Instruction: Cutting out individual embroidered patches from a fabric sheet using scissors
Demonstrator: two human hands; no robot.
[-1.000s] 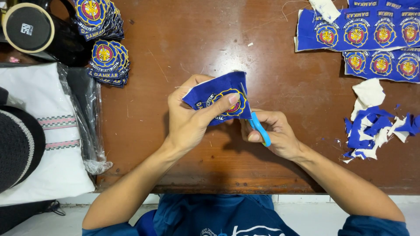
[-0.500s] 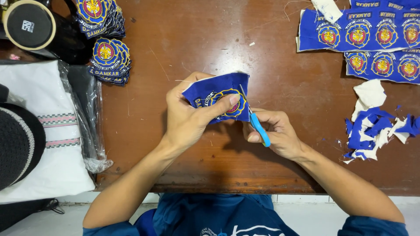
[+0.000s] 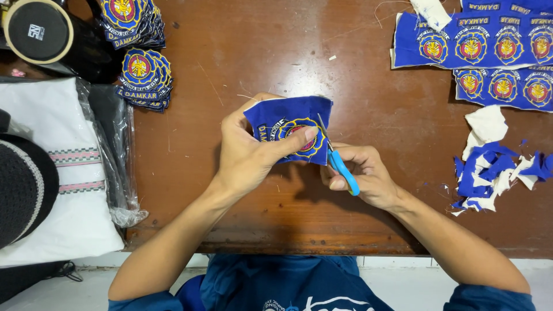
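The left hand (image 3: 250,155) grips a blue embroidered patch piece (image 3: 291,129), thumb pressed across its round yellow-and-red emblem, fingers curled behind the cloth. The piece is lifted just above the brown wooden table (image 3: 276,63), near the middle of its front half. The right hand (image 3: 363,175) is closed around the blue handles of a small pair of scissors (image 3: 337,158), whose blades reach up into the right edge of the patch piece, touching it.

Right of the patch piece, well apart, lies a heap of blue and white fabric scraps (image 3: 498,173) near the table's right edge. Beyond that heap, toward the far right corner, lie strips of uncut blue patches (image 3: 478,49) in rows. To the far left of the patch piece sit two stacks of cut round-emblem patches (image 3: 141,72). Left of those, off the table's edge, lies a white folded cloth in clear plastic (image 3: 57,184), with a black round object (image 3: 37,29) above it.
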